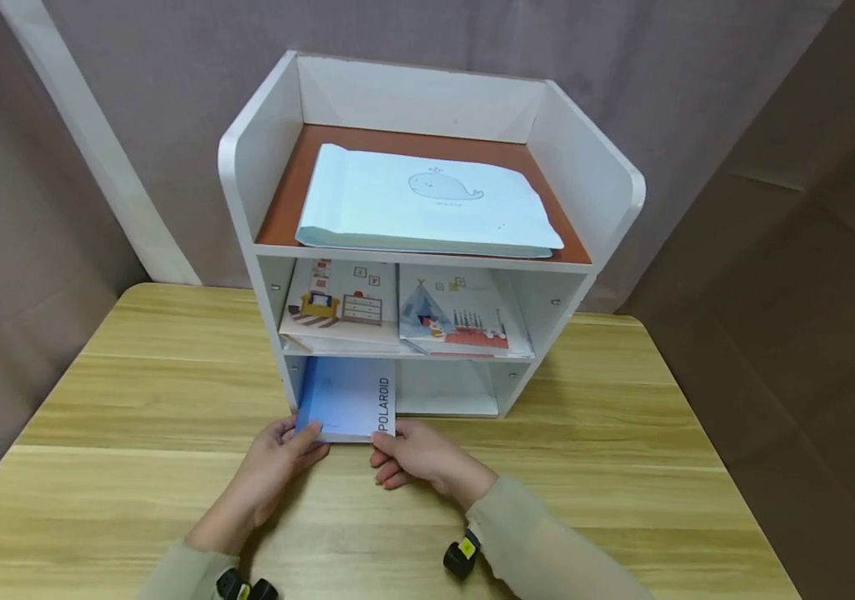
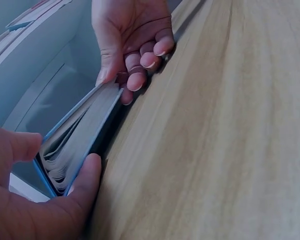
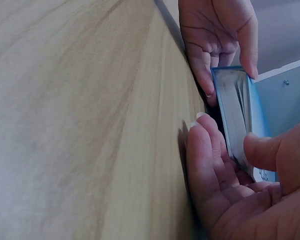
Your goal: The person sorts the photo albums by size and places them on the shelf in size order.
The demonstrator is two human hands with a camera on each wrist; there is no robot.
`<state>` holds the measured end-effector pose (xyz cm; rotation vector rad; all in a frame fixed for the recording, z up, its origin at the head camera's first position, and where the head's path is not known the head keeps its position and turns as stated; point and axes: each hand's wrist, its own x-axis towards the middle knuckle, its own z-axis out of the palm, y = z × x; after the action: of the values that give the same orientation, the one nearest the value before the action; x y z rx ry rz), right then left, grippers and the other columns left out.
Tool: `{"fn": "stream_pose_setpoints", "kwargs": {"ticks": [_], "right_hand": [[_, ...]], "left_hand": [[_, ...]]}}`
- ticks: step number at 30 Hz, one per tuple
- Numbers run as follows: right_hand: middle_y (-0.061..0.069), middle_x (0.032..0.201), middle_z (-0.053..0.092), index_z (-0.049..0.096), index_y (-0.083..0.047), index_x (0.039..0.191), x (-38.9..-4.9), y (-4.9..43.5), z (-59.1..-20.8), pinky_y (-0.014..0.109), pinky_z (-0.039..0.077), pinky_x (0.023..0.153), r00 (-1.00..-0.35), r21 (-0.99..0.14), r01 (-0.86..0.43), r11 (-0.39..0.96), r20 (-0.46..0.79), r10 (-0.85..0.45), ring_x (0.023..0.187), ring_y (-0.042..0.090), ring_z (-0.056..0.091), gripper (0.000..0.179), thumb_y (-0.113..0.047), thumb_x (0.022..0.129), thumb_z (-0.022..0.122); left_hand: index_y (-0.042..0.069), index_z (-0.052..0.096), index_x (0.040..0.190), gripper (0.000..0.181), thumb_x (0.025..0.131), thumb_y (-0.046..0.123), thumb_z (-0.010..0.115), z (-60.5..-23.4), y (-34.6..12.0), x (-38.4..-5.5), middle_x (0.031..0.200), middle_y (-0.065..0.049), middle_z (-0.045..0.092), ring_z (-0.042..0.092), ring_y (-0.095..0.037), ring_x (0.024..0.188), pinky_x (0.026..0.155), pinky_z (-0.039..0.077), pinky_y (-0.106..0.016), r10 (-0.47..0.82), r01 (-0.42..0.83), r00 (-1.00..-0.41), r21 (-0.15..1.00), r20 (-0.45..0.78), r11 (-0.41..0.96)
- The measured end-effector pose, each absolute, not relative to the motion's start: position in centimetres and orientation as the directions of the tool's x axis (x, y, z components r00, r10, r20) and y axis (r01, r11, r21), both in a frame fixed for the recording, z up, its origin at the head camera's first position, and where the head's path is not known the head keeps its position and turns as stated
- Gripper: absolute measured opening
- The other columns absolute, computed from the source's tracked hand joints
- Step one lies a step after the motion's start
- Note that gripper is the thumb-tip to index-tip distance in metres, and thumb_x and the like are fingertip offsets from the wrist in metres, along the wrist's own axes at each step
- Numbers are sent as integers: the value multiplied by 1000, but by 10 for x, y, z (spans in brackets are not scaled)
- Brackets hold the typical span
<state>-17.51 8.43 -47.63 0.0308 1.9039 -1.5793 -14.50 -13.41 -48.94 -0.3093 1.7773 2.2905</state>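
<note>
A blue book marked POLAROID lies partly inside the lower left compartment of the white shelf, its near edge sticking out over the table. At its left front corner my left hand pinches it, thumb on the cover and fingers underneath. My right hand grips the right front corner, thumb on top. In the left wrist view the page edges of the book face the camera, slightly parted, between both hands. From the right wrist, the book shows just above the wooden table.
A pale blue book with a whale drawing lies on the brown top shelf. Two illustrated books, a left one and a right one, fill the middle level. The lower right compartment is beside the blue book. Curtains hang behind the table.
</note>
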Motion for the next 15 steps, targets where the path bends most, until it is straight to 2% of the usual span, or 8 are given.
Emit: {"fn": "stream_pose_setpoints", "kwargs": {"ticks": [6, 9, 15], "right_hand": [[16, 88, 64, 58, 4, 101, -181, 79, -476, 34, 58, 59, -826, -882, 390, 263, -462, -324, 64, 20, 65, 29, -25, 101, 53], [15, 87, 64, 59, 5, 98, -183, 77, -475, 33, 58, 58, -847, -891, 376, 254, -442, -295, 62, 18, 64, 32, -27, 101, 54], [13, 83, 65, 62, 4, 93, -189, 74, -477, 31, 57, 55, -880, -902, 359, 241, -413, -234, 59, 16, 64, 35, -29, 99, 57]], "left_hand": [[-16, 41, 124, 45, 101, 20, 54, -493, -131, -157, 107, -27, 63, 67, -26, 95, 86, 53, -32, 9, -339, -938, 909, -347, -243], [-16, 47, 119, 46, 101, 26, 53, -495, -132, -161, 104, -27, 65, 68, -26, 93, 84, 54, -32, 6, -348, -934, 908, -357, -235], [-17, 47, 118, 54, 102, 35, 49, -493, -130, -167, 103, -27, 65, 69, -26, 90, 83, 55, -33, 22, -373, -926, 901, -378, -219]]}}
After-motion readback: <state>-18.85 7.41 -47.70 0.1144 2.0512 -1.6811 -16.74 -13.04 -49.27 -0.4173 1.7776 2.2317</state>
